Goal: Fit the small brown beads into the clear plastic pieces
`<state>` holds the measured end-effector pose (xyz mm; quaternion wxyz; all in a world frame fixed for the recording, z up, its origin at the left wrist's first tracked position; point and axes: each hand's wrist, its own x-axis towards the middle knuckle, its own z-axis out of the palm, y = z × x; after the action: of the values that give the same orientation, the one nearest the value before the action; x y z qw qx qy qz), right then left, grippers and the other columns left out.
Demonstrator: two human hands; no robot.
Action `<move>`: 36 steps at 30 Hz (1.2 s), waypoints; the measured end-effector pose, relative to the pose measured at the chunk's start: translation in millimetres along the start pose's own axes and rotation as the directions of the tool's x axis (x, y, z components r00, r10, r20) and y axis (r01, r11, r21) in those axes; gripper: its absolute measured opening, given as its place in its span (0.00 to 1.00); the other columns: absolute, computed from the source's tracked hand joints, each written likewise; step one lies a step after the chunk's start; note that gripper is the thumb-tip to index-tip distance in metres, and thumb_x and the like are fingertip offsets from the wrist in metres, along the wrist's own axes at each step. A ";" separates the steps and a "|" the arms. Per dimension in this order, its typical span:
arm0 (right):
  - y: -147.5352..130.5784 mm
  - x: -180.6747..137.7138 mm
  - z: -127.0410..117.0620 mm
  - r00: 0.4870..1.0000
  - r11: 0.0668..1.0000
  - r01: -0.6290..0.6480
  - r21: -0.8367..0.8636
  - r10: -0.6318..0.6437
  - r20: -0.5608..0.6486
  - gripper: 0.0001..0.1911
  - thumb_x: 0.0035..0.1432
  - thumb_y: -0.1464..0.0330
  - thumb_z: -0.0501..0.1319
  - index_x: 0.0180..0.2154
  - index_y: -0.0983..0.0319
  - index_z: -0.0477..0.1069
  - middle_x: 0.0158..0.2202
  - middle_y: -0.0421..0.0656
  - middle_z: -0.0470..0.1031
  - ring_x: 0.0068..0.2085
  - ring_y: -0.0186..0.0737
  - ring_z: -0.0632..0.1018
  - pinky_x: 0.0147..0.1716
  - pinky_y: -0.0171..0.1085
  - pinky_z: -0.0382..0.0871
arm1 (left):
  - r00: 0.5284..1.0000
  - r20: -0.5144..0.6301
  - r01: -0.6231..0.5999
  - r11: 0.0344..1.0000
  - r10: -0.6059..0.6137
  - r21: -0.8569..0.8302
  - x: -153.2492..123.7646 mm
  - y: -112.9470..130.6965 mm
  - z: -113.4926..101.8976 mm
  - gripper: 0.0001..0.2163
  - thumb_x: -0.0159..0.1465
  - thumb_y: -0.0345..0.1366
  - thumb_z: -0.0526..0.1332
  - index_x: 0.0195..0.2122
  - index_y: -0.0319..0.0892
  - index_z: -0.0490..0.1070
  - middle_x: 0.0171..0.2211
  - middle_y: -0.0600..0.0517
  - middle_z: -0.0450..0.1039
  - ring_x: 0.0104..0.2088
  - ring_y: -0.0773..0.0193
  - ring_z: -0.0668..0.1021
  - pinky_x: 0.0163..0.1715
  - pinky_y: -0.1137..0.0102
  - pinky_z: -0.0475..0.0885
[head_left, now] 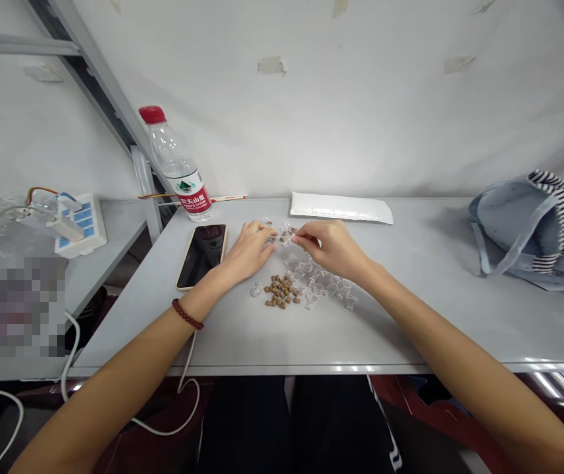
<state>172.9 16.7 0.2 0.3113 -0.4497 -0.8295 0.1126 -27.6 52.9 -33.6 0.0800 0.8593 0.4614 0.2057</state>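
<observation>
Both my hands rest on a grey table, fingertips meeting over a small clear plastic part. My left hand is closed in a pinch at that part; a dark red bead bracelet circles its wrist. My right hand also pinches at it from the right. Just in front of the hands lies a little heap of small brown pieces. Several clear plastic parts are scattered under and beside my right hand.
A black phone lies left of my left hand, with a red-capped water bottle behind it. A white flat packet lies at the back. Blue and striped cloth sits at the right. A power strip stands on the left table.
</observation>
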 end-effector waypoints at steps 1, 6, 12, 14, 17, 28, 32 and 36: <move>0.3 -0.3 0.9 1.000 1.000 -0.003 -0.019 0.003 0.008 0.11 0.60 0.70 0.55 0.28 0.64 0.72 0.24 0.41 0.72 0.24 0.33 0.67 0.27 0.34 0.56 | 1.000 0.016 0.001 1.000 0.000 -0.011 0.9 -1.7 2.0 0.15 0.63 0.35 0.56 0.50 0.38 0.70 0.45 0.43 0.68 0.49 0.52 0.69 0.51 0.59 0.65; 4.7 -1.1 2.9 0.997 0.998 -0.040 -0.057 0.044 0.066 0.11 0.60 0.71 0.54 0.28 0.64 0.72 0.24 0.42 0.72 0.24 0.34 0.67 0.26 0.35 0.55 | 0.998 0.059 0.028 0.999 -0.025 -0.038 1.6 -2.2 1.6 0.13 0.63 0.38 0.56 0.46 0.38 0.70 0.39 0.46 0.70 0.37 0.58 0.73 0.43 0.63 0.68; 7.9 -2.0 8.3 0.989 0.999 -0.038 -0.024 0.041 0.143 0.10 0.59 0.76 0.53 0.32 0.65 0.73 0.29 0.44 0.73 0.27 0.34 0.68 0.28 0.34 0.58 | 0.984 0.170 -0.059 0.998 0.059 -0.009 -2.2 3.6 -6.9 0.11 0.65 0.39 0.53 0.36 0.38 0.71 0.35 0.46 0.72 0.36 0.57 0.73 0.38 0.64 0.67; 7.8 -2.2 9.4 0.990 1.000 -0.014 -0.023 0.017 0.141 0.10 0.59 0.76 0.54 0.36 0.65 0.73 0.31 0.45 0.74 0.29 0.35 0.69 0.30 0.35 0.60 | 0.984 0.154 -0.073 0.994 0.085 -0.081 -4.3 6.4 -8.7 0.10 0.65 0.38 0.54 0.35 0.38 0.72 0.35 0.46 0.73 0.36 0.58 0.74 0.38 0.66 0.67; 6.8 -2.3 9.5 0.988 0.999 0.043 0.007 -0.044 0.148 0.10 0.61 0.75 0.54 0.38 0.66 0.73 0.33 0.46 0.74 0.31 0.36 0.70 0.32 0.35 0.61 | 0.989 0.090 -0.097 0.966 0.121 -0.238 -8.4 12.6 -11.8 0.10 0.64 0.37 0.56 0.36 0.39 0.74 0.32 0.49 0.75 0.32 0.63 0.73 0.35 0.69 0.67; -9.3 -4.3 -1.0 0.961 0.957 -0.130 0.259 0.058 0.269 0.13 0.60 0.67 0.56 0.25 0.65 0.71 0.20 0.37 0.69 0.21 0.28 0.64 0.23 0.31 0.56 | 0.991 0.061 -0.078 0.869 0.123 -0.489 -17.7 34.2 -30.8 0.08 0.60 0.36 0.60 0.30 0.40 0.77 0.24 0.54 0.71 0.25 0.69 0.69 0.27 0.73 0.64; -5.7 -4.4 -5.7 0.894 0.948 -0.155 0.278 0.014 0.448 0.13 0.59 0.66 0.57 0.27 0.65 0.73 0.20 0.37 0.68 0.20 0.28 0.62 0.21 0.32 0.54 | 0.954 0.273 0.053 0.823 0.125 -0.565 -19.1 32.7 -30.3 0.08 0.59 0.36 0.61 0.28 0.38 0.77 0.21 0.56 0.66 0.21 0.71 0.66 0.22 0.75 0.60; -3.9 -4.3 -2.2 0.867 0.978 -0.051 0.202 -0.057 0.494 0.12 0.59 0.71 0.55 0.27 0.66 0.74 0.19 0.38 0.69 0.19 0.27 0.62 0.23 0.32 0.54 | 0.923 0.367 0.100 0.847 0.117 -0.521 -17.0 25.2 -24.5 0.09 0.58 0.37 0.61 0.30 0.37 0.78 0.23 0.54 0.70 0.23 0.71 0.66 0.23 0.75 0.59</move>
<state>173.3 10.8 2.0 0.1327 -0.3690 -0.8660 0.3103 -27.2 23.4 -8.0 0.4022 0.8290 0.3575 0.1525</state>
